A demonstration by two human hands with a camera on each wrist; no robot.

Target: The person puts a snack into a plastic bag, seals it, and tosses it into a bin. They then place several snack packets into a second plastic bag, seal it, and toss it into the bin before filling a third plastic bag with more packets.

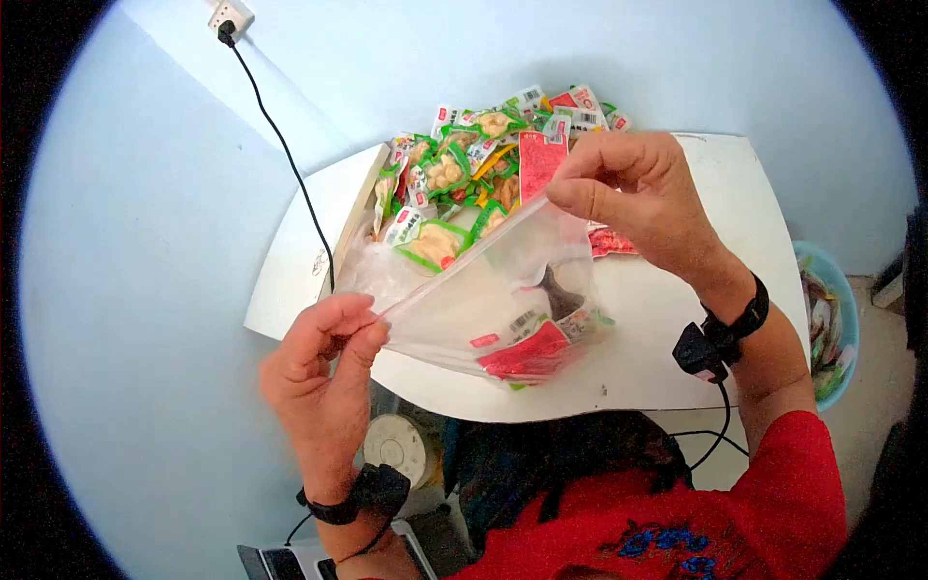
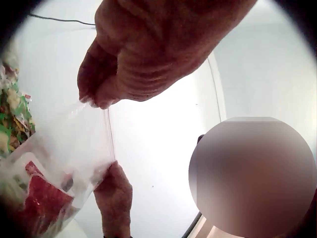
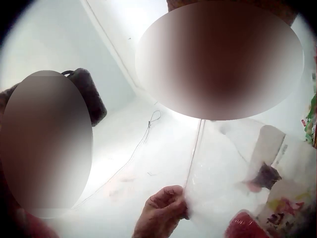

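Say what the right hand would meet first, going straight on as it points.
Beyond the clear bag it pinches, the right hand would likely meet the red packet in the heap, though depth is unclear.

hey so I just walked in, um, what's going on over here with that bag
A person is holding a clear plastic bag stretched over a white table. The left hand pinches one end of its top edge, the right hand the other. A few packets, including a red one, are inside; whether the bag is sealed isn't clear. A pile of packets lies at the table's far side.
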